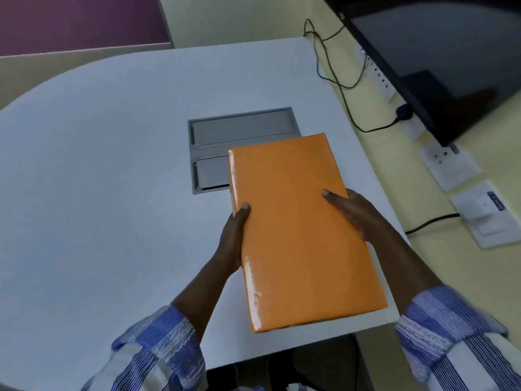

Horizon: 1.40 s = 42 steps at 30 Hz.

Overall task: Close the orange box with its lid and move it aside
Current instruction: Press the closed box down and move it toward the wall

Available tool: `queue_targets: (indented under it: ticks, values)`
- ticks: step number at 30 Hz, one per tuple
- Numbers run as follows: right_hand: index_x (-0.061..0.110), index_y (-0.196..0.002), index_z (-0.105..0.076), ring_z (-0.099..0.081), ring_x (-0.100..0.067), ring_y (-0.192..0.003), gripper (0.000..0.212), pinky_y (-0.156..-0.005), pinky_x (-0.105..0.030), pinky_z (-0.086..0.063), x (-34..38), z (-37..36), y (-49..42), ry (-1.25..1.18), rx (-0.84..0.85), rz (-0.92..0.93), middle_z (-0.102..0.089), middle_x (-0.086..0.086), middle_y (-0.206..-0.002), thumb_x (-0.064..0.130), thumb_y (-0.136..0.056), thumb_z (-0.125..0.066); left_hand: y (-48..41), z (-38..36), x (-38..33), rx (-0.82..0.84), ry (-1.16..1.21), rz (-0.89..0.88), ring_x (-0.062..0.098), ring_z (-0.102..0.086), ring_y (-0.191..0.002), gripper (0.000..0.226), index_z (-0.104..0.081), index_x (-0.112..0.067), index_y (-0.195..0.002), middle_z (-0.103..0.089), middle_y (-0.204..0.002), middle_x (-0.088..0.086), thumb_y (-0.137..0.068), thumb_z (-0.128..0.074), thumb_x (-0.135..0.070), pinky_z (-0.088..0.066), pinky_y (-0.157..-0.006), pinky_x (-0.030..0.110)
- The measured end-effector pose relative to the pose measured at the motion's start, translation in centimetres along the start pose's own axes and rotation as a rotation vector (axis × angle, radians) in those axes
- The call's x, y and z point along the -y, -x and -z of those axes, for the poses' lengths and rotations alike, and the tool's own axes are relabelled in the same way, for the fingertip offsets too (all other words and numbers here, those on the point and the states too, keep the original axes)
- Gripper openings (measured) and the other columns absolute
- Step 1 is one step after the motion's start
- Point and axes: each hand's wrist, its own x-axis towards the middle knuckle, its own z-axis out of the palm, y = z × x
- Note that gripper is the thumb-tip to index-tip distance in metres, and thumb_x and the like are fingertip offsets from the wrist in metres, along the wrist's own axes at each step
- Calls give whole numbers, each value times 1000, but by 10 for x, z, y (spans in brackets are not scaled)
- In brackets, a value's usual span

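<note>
A flat orange box (298, 230) with its lid on is held over the right part of the pale table (98, 179). My left hand (232, 238) grips its left long edge, thumb on top. My right hand (355, 211) grips the right long edge, thumb lying on the lid. The box is angled, its far end pointing away and slightly left. I cannot tell whether it touches the table.
A grey recessed panel (239, 131) with two flaps sits in the table just beyond the box, partly covered by it. At the right, a dark monitor (437, 60), black cables (338, 80) and white wall sockets (448, 165) line the yellow wall.
</note>
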Motion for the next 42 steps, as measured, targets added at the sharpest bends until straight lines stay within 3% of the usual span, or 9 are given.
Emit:
queue_targets:
  ticks: [11, 14, 16, 18, 20, 23, 29, 36, 42]
  values:
    - [20, -141, -52, -66, -27, -109, 81, -96, -46, -54, -42, 83, -13, 50, -52, -55, -65, -6, -131, 71, -79, -64, -22, -86, 42, 66, -36, 12, 34, -69, -116, 59, -44, -29, -147, -69, -132, 9, -98, -43, -63, -53, -99, 60]
    - [15, -152, -38, -50, -32, -135, 86, -106, -44, -44, -45, 76, -13, 352, -291, 100, -47, -11, -153, 71, -89, -50, -24, -94, 43, 68, -21, 16, 34, -69, -116, 61, -43, -28, -148, -68, -133, 10, -98, -41, -64, -52, -100, 60]
    - [8, -155, -32, -37, -35, -145, 92, -115, -50, -35, -45, 59, -7, 547, -440, 349, -38, -17, -158, 74, -90, -40, -24, -100, 42, 69, -16, 18, 32, -69, -116, 61, -43, -28, -148, -68, -133, 9, -99, -38, -63, -53, -99, 58]
    - [9, -156, -31, -27, -36, -150, 91, -119, -54, -27, -48, 35, 0, 691, -406, 542, -30, -18, -162, 73, -91, -32, -23, -108, 42, 79, -3, 19, 30, -69, -116, 60, -44, -29, -147, -68, -133, 7, -99, -35, -64, -56, -96, 53]
    - [17, -159, -24, -14, -32, -155, 85, -123, -56, -15, -53, 10, 6, 836, -299, 589, -19, -11, -167, 71, -94, -30, -21, -115, 43, 96, 13, 29, 28, -69, -118, 59, -46, -31, -145, -69, -132, 4, -99, -31, -65, -57, -95, 51]
    - [21, -160, -18, -1, -32, -156, 82, -122, -60, -2, -60, -6, 7, 957, -289, 599, -8, -8, -169, 71, -96, -25, -21, -125, 44, 95, 1, 36, 27, -66, -122, 64, -46, -32, -147, -68, -135, 3, -98, -28, -68, -53, -101, 53]
    - [19, -160, -18, 1, -31, -156, 81, -123, -59, -4, -68, 21, -5, 999, -320, 579, -7, -7, -170, 69, -98, -24, -27, -145, 43, 40, -145, 81, 27, -56, -133, 79, -40, -40, -151, -57, -147, 0, -87, -28, -84, -41, -112, 59]
    - [21, -160, -18, -2, -30, -156, 78, -124, -57, -4, -76, 61, -13, 998, -321, 581, -9, -5, -170, 67, -98, -27, -34, -168, 44, 116, -227, 142, 31, -39, -146, 107, -22, -38, -159, -37, -162, 2, -69, -33, -95, -35, -115, 62]
    - [22, -160, -18, -2, -29, -156, 76, -124, -56, -3, -76, 66, -13, 993, -333, 569, -9, -5, -170, 66, -99, -28, -29, -178, 39, 104, -269, 152, 32, -37, -148, 100, -18, -34, -160, -34, -164, 5, -76, -31, -88, -34, -116, 63]
